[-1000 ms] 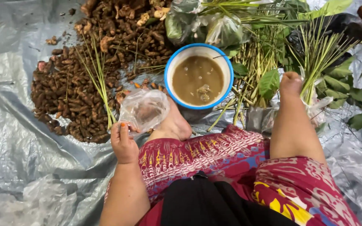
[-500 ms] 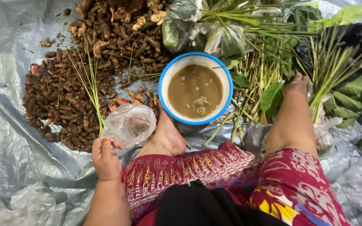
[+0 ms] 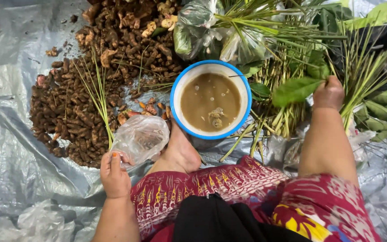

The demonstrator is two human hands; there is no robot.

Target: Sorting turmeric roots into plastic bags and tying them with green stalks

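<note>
My left hand [image 3: 115, 175] is closed on the edge of a crumpled clear plastic bag [image 3: 140, 138], which rests beside my bare foot [image 3: 180, 154]. The bag lies at the near edge of a pile of brown roots [image 3: 70, 118]. Just past the foot stands a white bowl with a blue rim [image 3: 210, 101], holding murky brown liquid. My other leg [image 3: 328, 134] stretches out to the right, its foot among green leaves and stalks [image 3: 292, 89]. My right hand is out of the picture.
A grey plastic sheet [image 3: 10, 148] covers the ground. Long green stems [image 3: 96, 96] lie across the roots. Clear bags of greens [image 3: 211, 27] sit behind the bowl. More crumpled clear plastic [image 3: 36, 222] lies at the lower left.
My left hand has shifted a little to the left with the plastic bag, away from the bowl. The view has tilted, so everything sits lower in the picture.
</note>
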